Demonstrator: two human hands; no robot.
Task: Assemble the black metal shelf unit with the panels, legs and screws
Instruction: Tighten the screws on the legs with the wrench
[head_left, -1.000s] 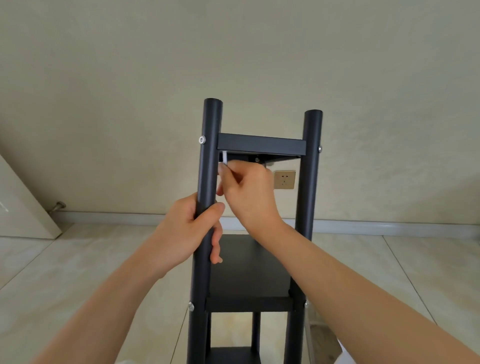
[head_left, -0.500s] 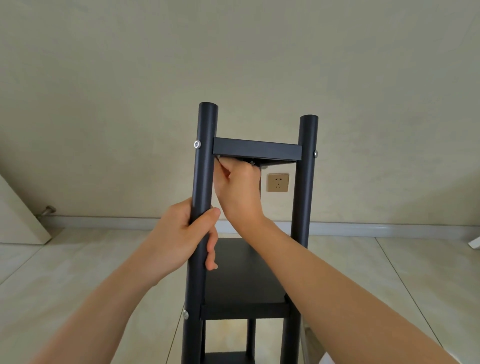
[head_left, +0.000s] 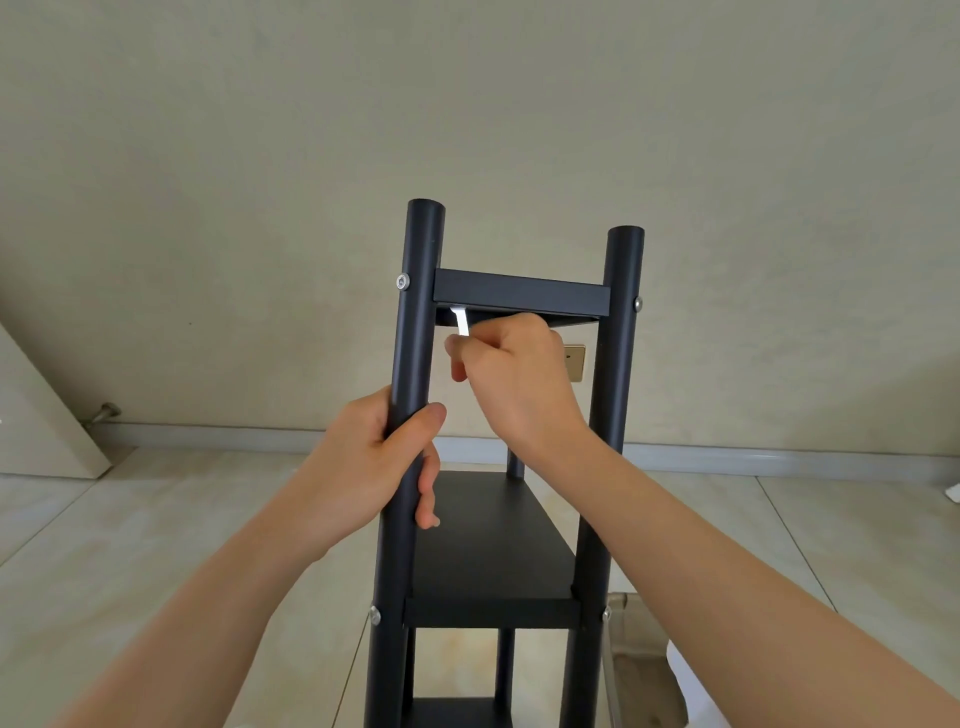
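While my left hand (head_left: 374, 457) wraps round the near left leg (head_left: 410, 415) of the black shelf unit (head_left: 493, 545), thumb across its front and fingers curled behind, my right hand (head_left: 511, 379) is closed on a small silver hex key (head_left: 460, 321). That key rises out of the fist at a slight tilt, and its bent top end reaches up under the top panel (head_left: 519, 295), right at the corner where the panel meets the left leg. Whether the tip sits in a screw I cannot tell; the underside is in shadow.

The unit stands upright on the tiled floor (head_left: 130, 545), close in front of me. A silver screw head (head_left: 402, 282) shows on the outer side of the left leg at the level of the top panel, and another (head_left: 638, 302) on the near right leg (head_left: 613, 415). The middle panel (head_left: 493, 551) is seated lower down between the legs, with a screw head (head_left: 374, 615) at its left corner too. A rear leg (head_left: 515, 464) shows just above that panel.

Behind the unit, a gold wall socket (head_left: 574, 361) is partly covered by my right hand. A door stop (head_left: 103, 414) sits by the skirting at the floor's left edge.
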